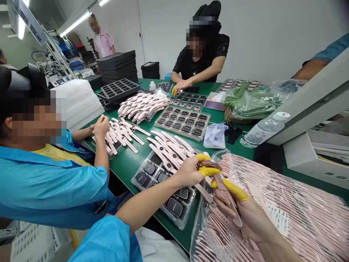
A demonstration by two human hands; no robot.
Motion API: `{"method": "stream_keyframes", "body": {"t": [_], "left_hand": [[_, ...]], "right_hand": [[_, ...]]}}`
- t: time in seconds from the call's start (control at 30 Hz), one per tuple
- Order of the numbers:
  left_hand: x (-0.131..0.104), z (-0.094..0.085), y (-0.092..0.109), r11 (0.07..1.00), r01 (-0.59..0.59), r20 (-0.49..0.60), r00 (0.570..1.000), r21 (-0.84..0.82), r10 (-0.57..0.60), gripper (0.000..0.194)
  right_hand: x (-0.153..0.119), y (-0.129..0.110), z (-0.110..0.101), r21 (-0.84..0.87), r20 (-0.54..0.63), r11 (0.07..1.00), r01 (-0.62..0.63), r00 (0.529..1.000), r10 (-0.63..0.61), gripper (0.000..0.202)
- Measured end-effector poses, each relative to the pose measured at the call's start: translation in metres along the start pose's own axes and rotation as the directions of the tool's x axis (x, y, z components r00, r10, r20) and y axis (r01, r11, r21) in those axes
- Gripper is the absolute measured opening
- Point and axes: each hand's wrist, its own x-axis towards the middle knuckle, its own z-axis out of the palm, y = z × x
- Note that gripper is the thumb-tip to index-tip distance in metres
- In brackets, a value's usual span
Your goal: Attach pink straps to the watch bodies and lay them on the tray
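My left hand (191,171), with yellow finger cots, grips a smartwatch (212,165) by its case. The case is partly covered by the fingers. My right hand (240,205), also in yellow finger cots, is closed around a pink watch strap (227,196) at the case's near end. Whether the strap is fastened to the case I cannot tell. Below my left arm lies a clear plastic tray (178,221) with dark square watch faces. Several pink-strapped watches (167,151) rest across its far part. Under my right hand spreads a big clear bag of pink straps (308,207).
Left of me a co-worker in blue (54,182) handles another pile of pink-strapped watches (122,133). Across the green table (136,160), a person in black (203,54) reaches toward trays. A water bottle (263,131) and a metal post (305,102) stand at the right.
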Motion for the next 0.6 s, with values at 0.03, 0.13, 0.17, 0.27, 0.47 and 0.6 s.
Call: {"method": "stream_keyframes", "body": {"t": [0.03,0.13,0.17,0.27,0.47,0.6], "left_hand": [[0.002,-0.002,0.002,0.997,0.002,-0.089,0.996,-0.074,-0.008,0.055],[0.01,-0.012,0.01,0.978,-0.056,-0.395,0.918,-0.201,-0.028,0.065],[0.012,-0.016,0.011,0.975,-0.076,-0.465,0.885,-0.208,-0.03,0.065],[0.015,-0.022,0.01,0.983,-0.002,-0.475,0.876,-0.183,-0.087,0.056],[0.002,-0.005,0.001,0.936,0.116,0.114,0.98,0.332,-0.162,0.042],[-0.003,-0.002,0.008,0.794,-0.168,0.409,0.906,0.584,-0.109,0.062]], "right_hand": [[0.0,0.001,-0.001,-0.048,0.011,0.999,-0.025,1.0,0.025,0.053],[0.001,0.0,-0.007,-0.173,0.003,0.984,-0.045,0.999,0.046,0.057],[0.002,0.0,-0.009,-0.192,-0.021,0.981,-0.035,0.999,0.032,0.054],[0.007,-0.001,-0.016,-0.188,-0.134,0.98,0.07,0.986,-0.096,0.042],[0.01,0.003,-0.012,-0.152,-0.194,0.968,0.2,0.954,-0.227,0.04],[0.009,0.005,-0.004,-0.199,-0.146,0.96,0.199,0.962,-0.229,0.045]]}}
